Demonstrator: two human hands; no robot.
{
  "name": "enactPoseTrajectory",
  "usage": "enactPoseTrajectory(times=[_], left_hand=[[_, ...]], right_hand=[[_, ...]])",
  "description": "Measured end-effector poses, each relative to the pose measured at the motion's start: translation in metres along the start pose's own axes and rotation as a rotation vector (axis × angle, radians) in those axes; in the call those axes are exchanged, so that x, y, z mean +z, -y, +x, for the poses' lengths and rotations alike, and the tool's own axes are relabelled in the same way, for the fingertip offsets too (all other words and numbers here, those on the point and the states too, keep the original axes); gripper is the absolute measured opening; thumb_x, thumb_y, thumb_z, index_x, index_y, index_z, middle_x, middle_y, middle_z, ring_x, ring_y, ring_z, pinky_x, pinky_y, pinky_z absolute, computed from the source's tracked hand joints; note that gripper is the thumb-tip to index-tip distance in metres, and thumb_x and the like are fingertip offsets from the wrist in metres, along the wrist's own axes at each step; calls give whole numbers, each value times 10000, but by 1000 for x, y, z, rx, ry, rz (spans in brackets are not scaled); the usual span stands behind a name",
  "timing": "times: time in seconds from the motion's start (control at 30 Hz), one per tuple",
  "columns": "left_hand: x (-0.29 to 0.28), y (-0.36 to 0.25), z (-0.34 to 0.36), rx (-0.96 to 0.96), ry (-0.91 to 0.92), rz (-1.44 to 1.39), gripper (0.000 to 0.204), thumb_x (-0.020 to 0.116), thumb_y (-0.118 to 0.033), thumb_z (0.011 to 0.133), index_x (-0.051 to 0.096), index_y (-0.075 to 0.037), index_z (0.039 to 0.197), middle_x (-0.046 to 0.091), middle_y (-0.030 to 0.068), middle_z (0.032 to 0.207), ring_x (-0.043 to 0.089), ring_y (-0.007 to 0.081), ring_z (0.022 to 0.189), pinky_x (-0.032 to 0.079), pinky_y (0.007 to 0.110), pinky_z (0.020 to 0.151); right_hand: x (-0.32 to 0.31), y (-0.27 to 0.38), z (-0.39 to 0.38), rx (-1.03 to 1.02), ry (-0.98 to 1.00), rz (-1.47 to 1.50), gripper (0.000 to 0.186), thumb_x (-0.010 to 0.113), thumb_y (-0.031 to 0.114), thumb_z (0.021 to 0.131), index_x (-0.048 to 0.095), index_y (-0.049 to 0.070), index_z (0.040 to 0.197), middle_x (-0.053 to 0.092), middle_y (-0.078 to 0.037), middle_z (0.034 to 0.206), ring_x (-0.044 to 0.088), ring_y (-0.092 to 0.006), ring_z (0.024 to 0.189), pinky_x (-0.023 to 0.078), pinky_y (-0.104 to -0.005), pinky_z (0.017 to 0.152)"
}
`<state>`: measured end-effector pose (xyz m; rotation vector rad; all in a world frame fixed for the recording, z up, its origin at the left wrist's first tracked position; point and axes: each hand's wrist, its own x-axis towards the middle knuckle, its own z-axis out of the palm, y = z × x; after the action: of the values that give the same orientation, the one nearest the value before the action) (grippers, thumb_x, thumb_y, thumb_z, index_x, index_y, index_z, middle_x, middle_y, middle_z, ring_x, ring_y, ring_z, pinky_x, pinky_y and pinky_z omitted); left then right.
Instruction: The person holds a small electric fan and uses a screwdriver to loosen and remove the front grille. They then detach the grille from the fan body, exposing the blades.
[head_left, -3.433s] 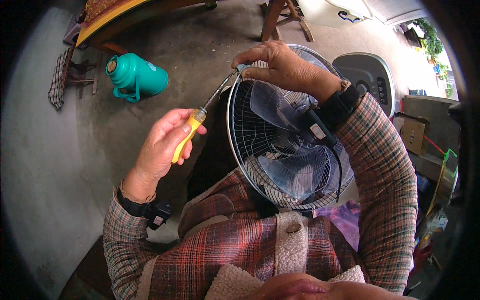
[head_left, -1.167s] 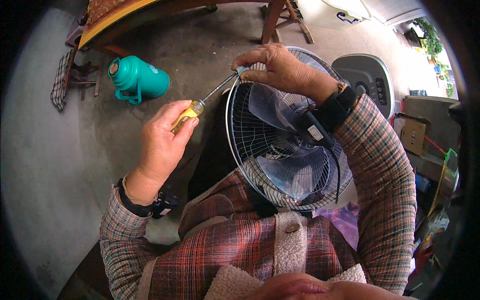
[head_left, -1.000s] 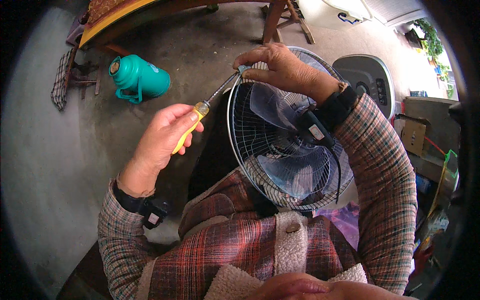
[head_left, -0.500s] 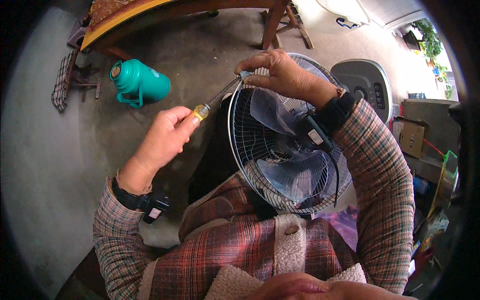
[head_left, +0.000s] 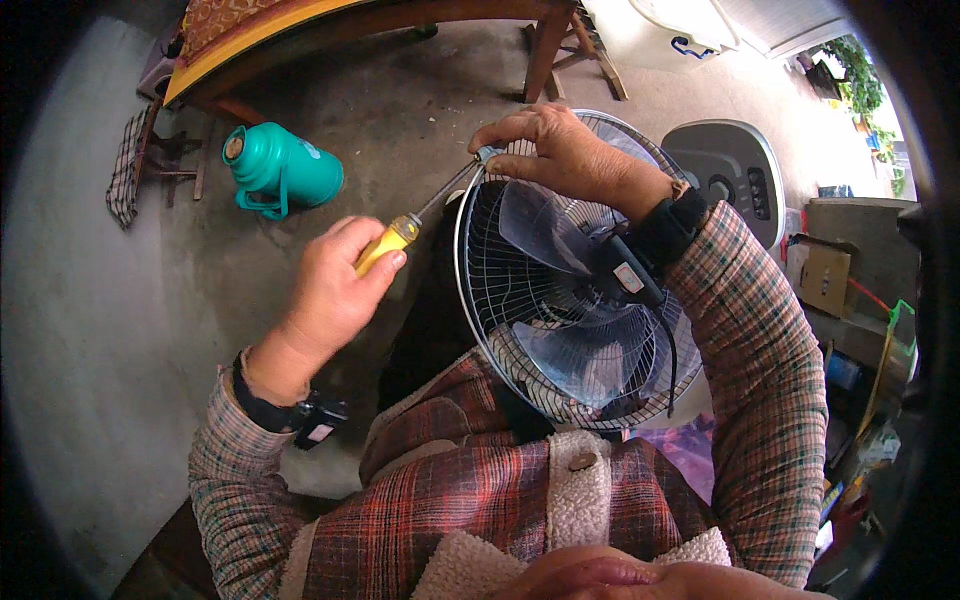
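My left hand (head_left: 335, 285) grips the yellow handle of a screwdriver (head_left: 397, 238), thumb laid along it. The metal shaft slants up and right, its tip at a small grey clip (head_left: 487, 155) on the rim of a round fan guard. My right hand (head_left: 560, 150) pinches this clip and the rim between thumb and fingers. The fan (head_left: 560, 350) leans in front of my body, with bluish see-through blades inside the wire cage. Whether the tip sits in a screw is too small to tell.
A teal thermos jug (head_left: 300, 170) stands on the floor to the left. A wooden table (head_left: 380, 22) is at the top. Beyond the fan lies a grey panel with buttons (head_left: 735, 150). Boxes (head_left: 825, 275) and clutter line the right side.
My left hand has turned on the screwdriver, and more of the yellow handle shows. My right hand keeps its pinch at the rim.
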<state>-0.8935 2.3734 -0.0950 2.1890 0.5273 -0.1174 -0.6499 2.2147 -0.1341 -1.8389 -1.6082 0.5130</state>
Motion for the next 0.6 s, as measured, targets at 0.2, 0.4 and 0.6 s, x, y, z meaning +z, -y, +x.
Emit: enactPoseTrajectory(times=[0.2, 0.4, 0.6], left_hand=[[7, 0, 1, 339, -328, 276, 345, 678, -180, 796, 579, -10, 1080, 602, 107, 971, 595, 176, 701, 478, 263, 570], [-8, 5, -1, -418, 146, -769, 281, 588, -212, 886, 581, -4, 1075, 564, 24, 791, 499, 55, 600, 405, 190, 457], [11, 5, -1, 536, -400, 655, 345, 694, -101, 745, 576, -20, 1059, 562, 124, 1145, 612, 316, 829, 506, 368, 704]], right_hand=[[1, 0, 2, 33, -7, -3, 251, 649, 255, 805, 684, 119, 1014, 676, -119, 978, 638, -287, 929, 476, -385, 862], [0, -1, 1, -4, -28, 1, 247, 649, 252, 806, 685, 115, 1009, 671, -123, 991, 634, -288, 935, 471, -387, 868], [1, -4, 1, 19, -51, 36, 256, 653, 256, 807, 682, 112, 1016, 671, -124, 996, 636, -292, 938, 476, -388, 869]])
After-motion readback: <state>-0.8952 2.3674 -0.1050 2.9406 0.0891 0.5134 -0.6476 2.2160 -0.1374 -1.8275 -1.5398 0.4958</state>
